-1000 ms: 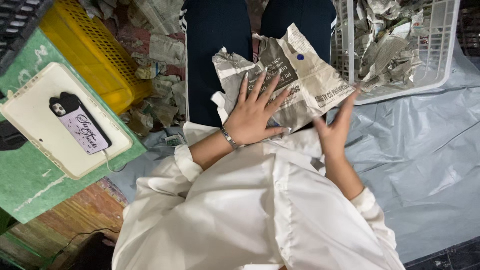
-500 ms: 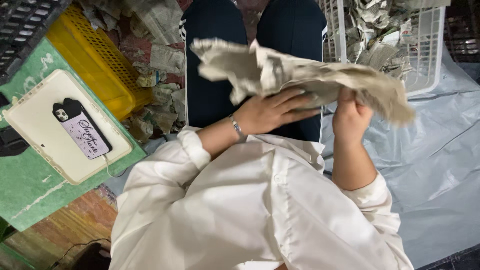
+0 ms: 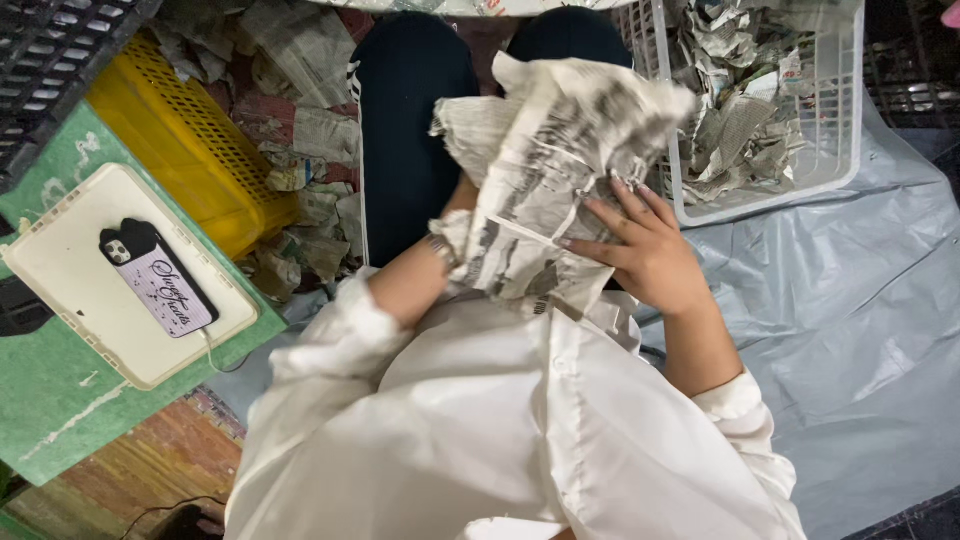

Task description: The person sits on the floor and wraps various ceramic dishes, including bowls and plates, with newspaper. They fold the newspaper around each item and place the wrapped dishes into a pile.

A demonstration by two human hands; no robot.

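Note:
A crumpled sheet of newspaper point(image 3: 545, 170) is bunched up over my lap, above my dark trousers. My right hand point(image 3: 640, 250) presses against its right side with fingers spread on the paper. My left hand point(image 3: 455, 235) is almost wholly hidden under the sheet; only the wrist with a bracelet and the forearm show. Both hands grip the paper between them.
A white plastic basket point(image 3: 830, 150) full of crumpled newspaper stands at the upper right on grey plastic sheeting point(image 3: 860, 330). A yellow crate point(image 3: 190, 150) with paper scraps beside it is at the left. A phone point(image 3: 155, 275) lies on a cream tray point(image 3: 60, 290) over a green surface.
The sheet was flat on my lap under my left palm, then lifted and stretched wide. Now it is gathered into a bunch between both hands, with the left hand gone beneath it.

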